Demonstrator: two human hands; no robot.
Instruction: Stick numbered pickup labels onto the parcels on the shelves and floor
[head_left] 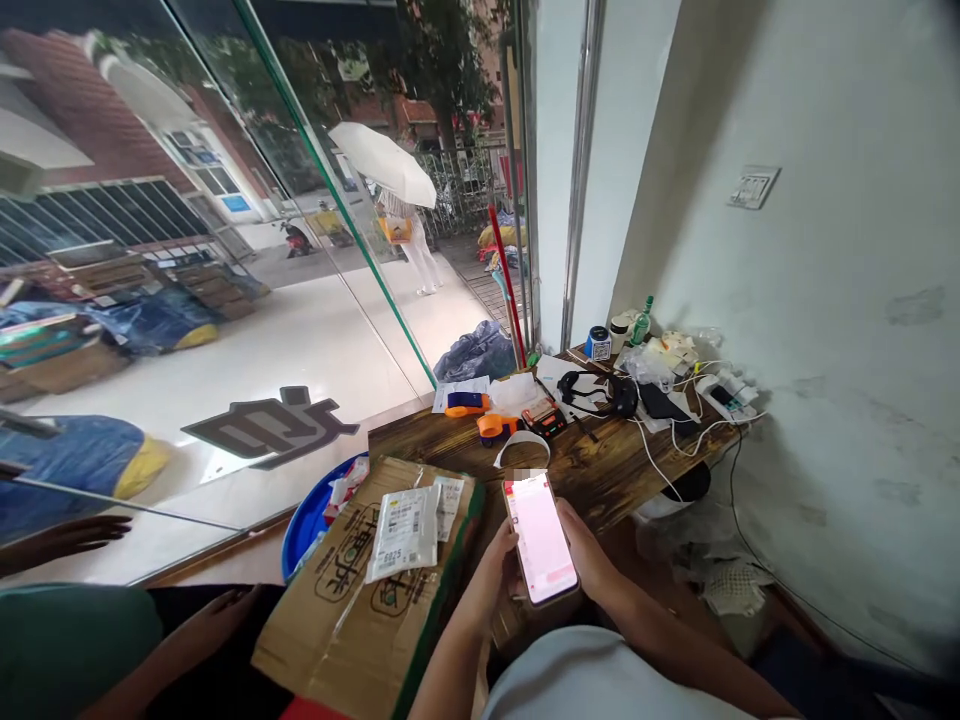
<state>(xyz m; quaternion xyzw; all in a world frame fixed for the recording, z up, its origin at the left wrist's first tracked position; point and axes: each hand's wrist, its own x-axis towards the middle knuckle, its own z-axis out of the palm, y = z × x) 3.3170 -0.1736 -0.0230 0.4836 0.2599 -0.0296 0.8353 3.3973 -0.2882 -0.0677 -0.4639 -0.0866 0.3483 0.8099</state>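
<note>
**Smartphone cradled in both hands over the edge of the wooden table**

The smartphone (pixel 541 539) sits low in the middle of the view, screen up and lit pale pink, its top end tilted away toward the table (pixel 600 470); the left hand (pixel 491 575) is curled round its left edge with the thumb lying against the side of the glass, and the right hand (pixel 589 560) wraps the right edge and the back, so both hands are closed on the one phone; how the fingers lie under it is hidden

By the look of it the phone is a thin, rigid slab, light enough for one hand, with smooth glass and likely slick edges; I judge it fragile if dropped on a corner, so the surest hold is along the two long sides with fingers spread behind the back, thumbs kept off the screen unless tapping

Just beside the left hand lies a flattened cardboard box (pixel 360 600) with a bagged parcel with a printed label (pixel 405 530) on top; beyond, on the table, are orange tape dispensers (pixel 466 404), a small label printer (pixel 545 417) and a tangle of white cables (pixel 675 435); another person's hand (pixel 214 615) rests at the lower left, apart from the phone
</note>
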